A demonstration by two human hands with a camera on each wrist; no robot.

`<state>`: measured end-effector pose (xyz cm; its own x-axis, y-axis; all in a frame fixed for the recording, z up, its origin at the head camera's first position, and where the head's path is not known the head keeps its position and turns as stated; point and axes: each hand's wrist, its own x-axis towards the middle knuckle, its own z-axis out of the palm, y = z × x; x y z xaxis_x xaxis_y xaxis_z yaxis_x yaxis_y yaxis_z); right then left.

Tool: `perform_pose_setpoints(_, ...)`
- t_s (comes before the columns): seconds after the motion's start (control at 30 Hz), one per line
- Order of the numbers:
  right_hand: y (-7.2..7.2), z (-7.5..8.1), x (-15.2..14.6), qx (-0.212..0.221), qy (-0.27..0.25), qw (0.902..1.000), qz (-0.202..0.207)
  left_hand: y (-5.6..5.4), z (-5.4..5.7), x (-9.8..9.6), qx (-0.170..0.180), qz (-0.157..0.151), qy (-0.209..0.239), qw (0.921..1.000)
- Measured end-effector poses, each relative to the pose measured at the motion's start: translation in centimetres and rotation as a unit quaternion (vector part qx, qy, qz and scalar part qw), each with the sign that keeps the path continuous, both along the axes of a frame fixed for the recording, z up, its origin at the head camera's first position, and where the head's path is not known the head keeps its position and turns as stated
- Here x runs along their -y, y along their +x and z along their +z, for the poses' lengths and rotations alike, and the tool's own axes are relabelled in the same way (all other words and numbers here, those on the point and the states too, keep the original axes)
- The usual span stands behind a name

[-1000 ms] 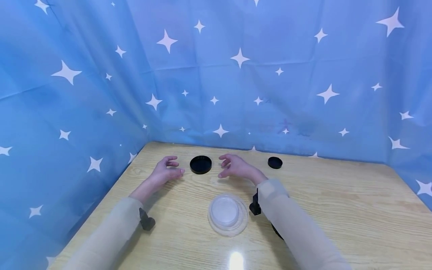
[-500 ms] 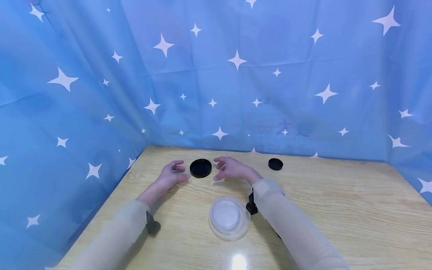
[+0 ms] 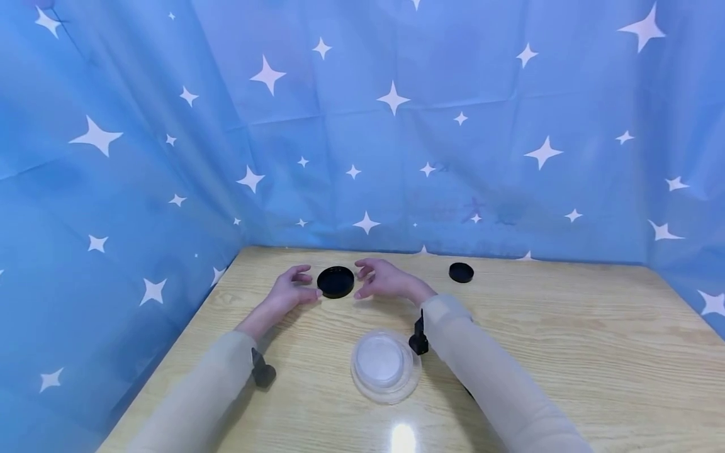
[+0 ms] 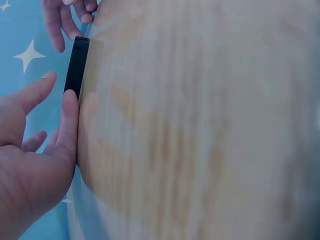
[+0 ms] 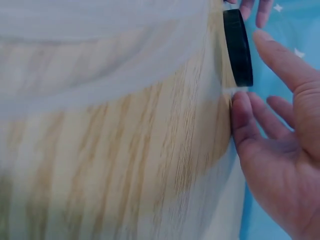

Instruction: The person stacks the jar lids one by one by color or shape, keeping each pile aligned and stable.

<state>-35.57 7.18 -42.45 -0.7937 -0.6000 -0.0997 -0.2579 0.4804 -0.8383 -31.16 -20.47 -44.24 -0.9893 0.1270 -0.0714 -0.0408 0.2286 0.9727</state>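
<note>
A shallow black round lid [image 3: 335, 282], its raised rim facing up, lies on the wooden table between both hands. My left hand [image 3: 287, 292] is at its left side with fingers spread in a loose curve; in the left wrist view a fingertip [image 4: 70, 100] overlaps the near end of the lid [image 4: 76, 65]. On the opposite side my right hand [image 3: 386, 280] curves toward the rim, holding nothing. From the right wrist, its fingertips [image 5: 241, 100] show just short of the lid [image 5: 238, 47].
A translucent round plastic container [image 3: 381, 363] stands nearer on the table [image 3: 566, 352], by the right wrist. A smaller black lid [image 3: 461, 272] lies at the back right. A blue curtain [image 3: 362, 126] with white stars hangs behind and to the left.
Both hands have closed in on the black lid, the left moving right and the right moving slightly left. The lid stays on the table. The head view has shifted a little.
</note>
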Motion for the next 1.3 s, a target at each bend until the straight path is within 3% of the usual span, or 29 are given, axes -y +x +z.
perform_pose_setpoints(0.17, -0.2, -0.1, -0.1, -0.002, -0.018, 0.9998, -0.009, -0.3, -0.3, -0.1, 0.009, -0.007, 0.027, 0.9996)
perform_pose_setpoints(0.5, -1.3, -0.5, 0.8, -0.014, 0.026, 0.9994, -0.020, -0.9, 0.0, 0.0, 0.007, -0.009, -0.025, 0.9996)
perform_pose_setpoints(1.3, -1.4, -0.7, 1.0, -0.017, 0.034, 0.9993, 0.000, -1.7, -0.1, -0.6, 0.007, -0.040, -0.069, 0.9968)
